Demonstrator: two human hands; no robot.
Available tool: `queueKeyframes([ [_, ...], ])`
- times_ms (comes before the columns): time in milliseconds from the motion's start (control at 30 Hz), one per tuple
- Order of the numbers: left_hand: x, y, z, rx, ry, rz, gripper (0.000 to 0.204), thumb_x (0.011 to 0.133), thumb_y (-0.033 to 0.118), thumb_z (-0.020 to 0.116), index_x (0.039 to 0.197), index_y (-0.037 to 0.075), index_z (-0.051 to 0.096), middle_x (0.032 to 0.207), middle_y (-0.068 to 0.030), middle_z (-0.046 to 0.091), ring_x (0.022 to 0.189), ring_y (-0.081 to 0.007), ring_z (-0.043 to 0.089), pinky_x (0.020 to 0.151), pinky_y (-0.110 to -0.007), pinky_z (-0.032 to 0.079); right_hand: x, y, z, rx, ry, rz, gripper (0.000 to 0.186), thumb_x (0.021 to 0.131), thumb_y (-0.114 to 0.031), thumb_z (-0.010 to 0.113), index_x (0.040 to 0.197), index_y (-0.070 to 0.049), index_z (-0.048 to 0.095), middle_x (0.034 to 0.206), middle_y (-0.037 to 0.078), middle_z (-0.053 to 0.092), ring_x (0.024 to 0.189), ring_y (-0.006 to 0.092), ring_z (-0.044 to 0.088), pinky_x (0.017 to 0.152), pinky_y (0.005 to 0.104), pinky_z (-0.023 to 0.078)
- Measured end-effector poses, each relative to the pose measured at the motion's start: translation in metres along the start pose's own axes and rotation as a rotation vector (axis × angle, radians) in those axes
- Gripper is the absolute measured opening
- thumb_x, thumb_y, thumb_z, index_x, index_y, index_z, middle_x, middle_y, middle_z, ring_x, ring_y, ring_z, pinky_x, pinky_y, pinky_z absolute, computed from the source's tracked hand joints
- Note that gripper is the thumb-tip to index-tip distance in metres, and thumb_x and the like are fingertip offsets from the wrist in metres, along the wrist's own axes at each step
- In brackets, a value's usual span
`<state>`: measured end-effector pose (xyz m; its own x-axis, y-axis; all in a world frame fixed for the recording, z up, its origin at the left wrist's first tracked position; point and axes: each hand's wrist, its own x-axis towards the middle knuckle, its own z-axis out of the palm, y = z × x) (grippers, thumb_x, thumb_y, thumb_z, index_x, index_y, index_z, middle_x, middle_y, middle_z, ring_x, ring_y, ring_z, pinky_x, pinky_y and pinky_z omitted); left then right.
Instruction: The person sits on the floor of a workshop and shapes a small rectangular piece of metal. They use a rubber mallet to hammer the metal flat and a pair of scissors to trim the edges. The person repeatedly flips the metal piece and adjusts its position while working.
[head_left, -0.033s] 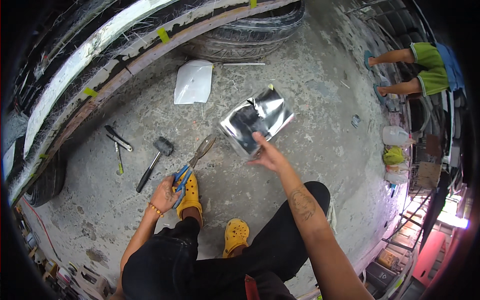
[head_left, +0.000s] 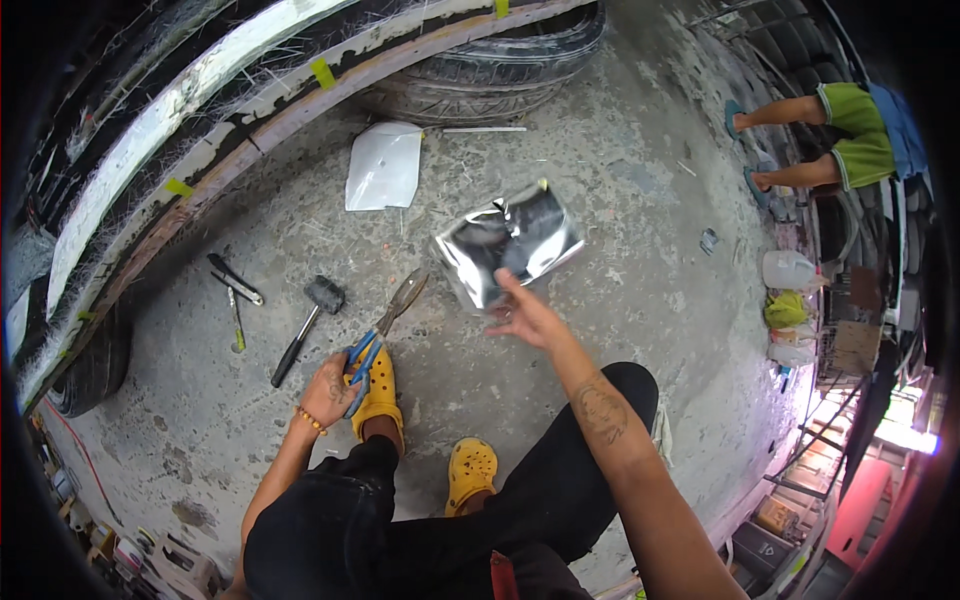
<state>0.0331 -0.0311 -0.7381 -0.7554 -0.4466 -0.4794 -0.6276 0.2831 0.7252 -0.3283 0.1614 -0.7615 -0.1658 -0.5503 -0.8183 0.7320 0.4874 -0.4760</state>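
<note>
A pair of blue-handled tin snips is in my left hand, with its metal blades close together and pointing up the floor, above the toe of my yellow clog. My right hand is at the near edge of a shiny, mirror-like sheet. The thumb overlaps the sheet's face and the other fingers show at its lower edge, slightly blurred. Left of the snips lies a black-headed mallet. Beyond them, a whitish cut panel rests flat on the concrete.
A cutter and a dark-handled tool lie farther left. A stacked tyre and a long, frayed curved panel border the far left. At the right, another person in green shorts stands near a plastic jug.
The shiny sheet has shifted slightly left and its reflections have changed with its tilt. My right hand has moved slightly left with it. The left hand and snips stay put.
</note>
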Motion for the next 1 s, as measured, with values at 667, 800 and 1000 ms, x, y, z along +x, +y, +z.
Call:
queueKeyframes([
  [667,0.0,-0.012,0.006,-0.02,-0.016,-0.031,0.055,0.073,0.006,0.072,0.123,-0.011,0.055,0.112,-0.0286,0.063,0.107,-0.0442,0.063,0.093,-0.045,0.051,0.005,-0.041,-0.013,-0.738,0.806,-0.341,0.125,0.061,-0.056,0.093,0.154,-0.006,0.027,0.148,0.032,0.033,0.138,0.0481,0.04,0.111,0.0529,0.041],
  [800,-0.002,-0.015,0.007,-0.032,0.023,0.046,0.052,0.072,0.002,0.069,0.121,-0.009,0.055,0.109,-0.027,0.063,0.106,-0.0451,0.062,0.093,-0.046,0.05,0.006,-0.037,-0.01,-0.717,0.809,-0.38,0.123,0.063,-0.055,0.093,0.154,-0.007,0.026,0.146,0.033,0.035,0.136,0.0475,0.043,0.11,0.0524,0.043],
  [1000,0.002,-0.015,0.008,0.011,0.025,0.129,0.056,0.073,0.002,0.069,0.126,-0.008,0.052,0.11,-0.0261,0.063,0.109,-0.046,0.06,0.096,-0.046,0.049,0.006,-0.035,-0.005,-0.761,0.842,-0.341,0.121,0.064,-0.056,0.091,0.154,-0.009,0.025,0.147,0.033,0.035,0.136,0.0478,0.043,0.11,0.0531,0.042],
])
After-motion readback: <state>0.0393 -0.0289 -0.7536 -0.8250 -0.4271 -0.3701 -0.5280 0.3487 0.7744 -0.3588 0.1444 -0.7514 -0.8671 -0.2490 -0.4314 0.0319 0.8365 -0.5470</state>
